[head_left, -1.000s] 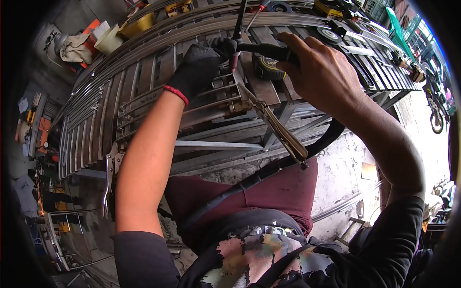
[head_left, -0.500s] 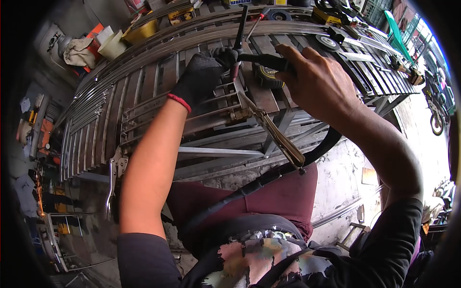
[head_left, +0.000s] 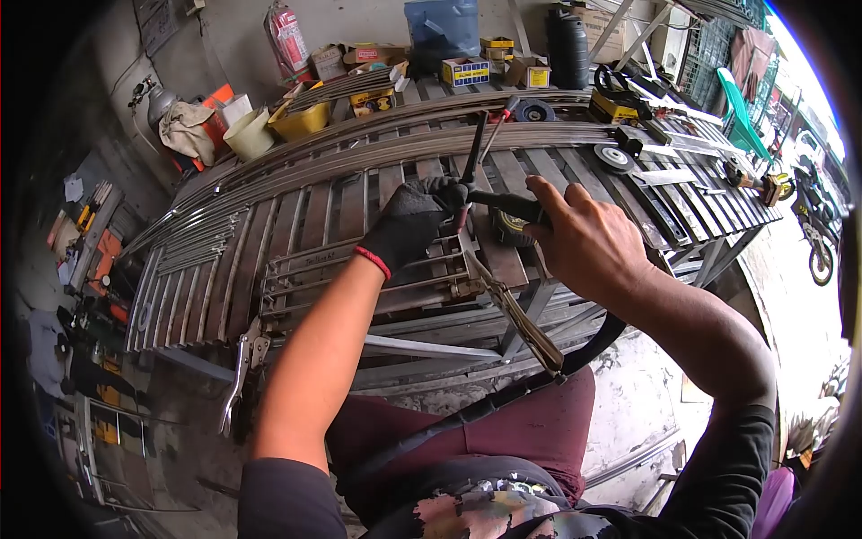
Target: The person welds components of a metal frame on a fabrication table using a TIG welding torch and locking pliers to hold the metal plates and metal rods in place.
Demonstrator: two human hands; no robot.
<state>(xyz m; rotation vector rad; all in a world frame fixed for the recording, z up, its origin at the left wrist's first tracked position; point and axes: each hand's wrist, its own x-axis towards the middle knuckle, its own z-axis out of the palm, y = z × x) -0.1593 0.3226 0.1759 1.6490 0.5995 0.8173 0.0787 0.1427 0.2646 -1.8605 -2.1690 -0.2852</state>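
Note:
My left hand (head_left: pixel 411 225), in a black glove with a red cuff, rests on a small steel frame (head_left: pixel 359 278) lying on the slatted metal workbench (head_left: pixel 269 207). Its fingertips touch the front of the welding torch (head_left: pixel 503 205). My bare right hand (head_left: pixel 584 242) grips the torch handle, and the black hose (head_left: pixel 503 395) runs from it down across my lap. The torch tip points down at the frame's right end. Locking pliers (head_left: pixel 516 319) clamp that end and stick out towards me. A yellow tape measure (head_left: pixel 510 226) lies just under my right hand.
A second pair of locking pliers (head_left: pixel 241 373) hangs at the bench's front left. Grinding discs (head_left: pixel 616 158), a hammer (head_left: pixel 489 135) and tools lie on the far right slats. Buckets (head_left: pixel 249 135), boxes (head_left: pixel 465 70) and a red extinguisher (head_left: pixel 287 40) stand behind. A motorcycle (head_left: pixel 813 225) is parked right.
My head has tilted up, so the bench and both hands sit lower in view and the back wall shows. The hands keep the same hold at the frame's end.

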